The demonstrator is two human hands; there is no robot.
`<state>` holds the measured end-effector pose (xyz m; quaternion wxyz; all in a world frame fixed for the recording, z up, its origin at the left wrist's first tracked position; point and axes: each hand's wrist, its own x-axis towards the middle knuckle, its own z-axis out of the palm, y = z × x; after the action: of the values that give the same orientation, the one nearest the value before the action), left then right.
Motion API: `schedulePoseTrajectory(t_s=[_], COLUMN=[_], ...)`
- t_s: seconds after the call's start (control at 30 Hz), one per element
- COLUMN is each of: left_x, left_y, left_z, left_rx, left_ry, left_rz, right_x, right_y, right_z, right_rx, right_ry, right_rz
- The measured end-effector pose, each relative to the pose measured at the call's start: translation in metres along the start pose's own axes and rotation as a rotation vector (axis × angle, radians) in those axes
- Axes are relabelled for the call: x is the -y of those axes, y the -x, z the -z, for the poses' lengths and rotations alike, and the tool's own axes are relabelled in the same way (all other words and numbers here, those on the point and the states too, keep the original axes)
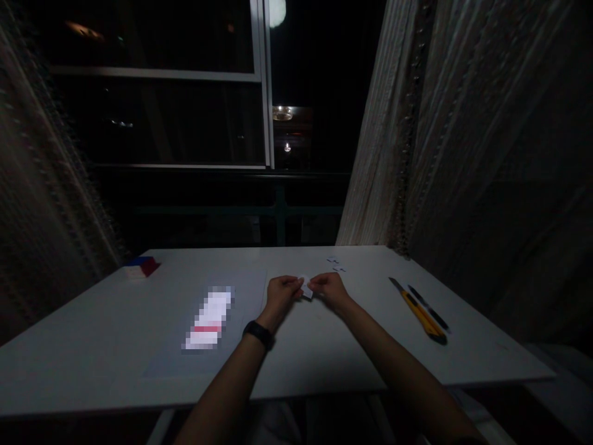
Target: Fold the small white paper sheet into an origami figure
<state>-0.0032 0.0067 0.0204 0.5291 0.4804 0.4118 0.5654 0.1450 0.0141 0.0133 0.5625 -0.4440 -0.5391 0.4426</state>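
Observation:
Between my two hands, over the middle of the white table, is a small piece of white paper point(306, 288). My left hand point(281, 295) pinches its left side, and a dark band point(259, 334) circles that wrist. On the other side, the fingertips of my right hand point(332, 288) are closed on the paper's right side. Just beyond my right hand lie several small paper pieces point(334, 264) with dark marks. The paper's own markings are too small and dim to make out.
A yellow box cutter point(420, 314) with its blade out lies at the right beside a dark pen point(428, 308). To the left, a blurred bright phone-like rectangle point(209, 318) rests on a large sheet point(169, 364). A red, white and blue block point(141, 267) sits far left. Curtains point(370, 136) flank the window.

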Motion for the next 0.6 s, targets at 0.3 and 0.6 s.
schedulePoseTrajectory(t_s=[0.3,0.6], left_x=[-0.003,-0.011], left_y=[-0.003,0.003], left_z=[0.003,-0.003], left_rx=[-0.027,0.033], left_ry=[-0.204,-0.134], left_rz=[-0.030,-0.038], right_x=[-0.006,0.005], right_y=[0.000,0.003], right_z=[-0.003,0.000], right_rx=[-0.059,0.046], right_ry=[0.053,-0.063], right_rz=[-0.011,-0.062])
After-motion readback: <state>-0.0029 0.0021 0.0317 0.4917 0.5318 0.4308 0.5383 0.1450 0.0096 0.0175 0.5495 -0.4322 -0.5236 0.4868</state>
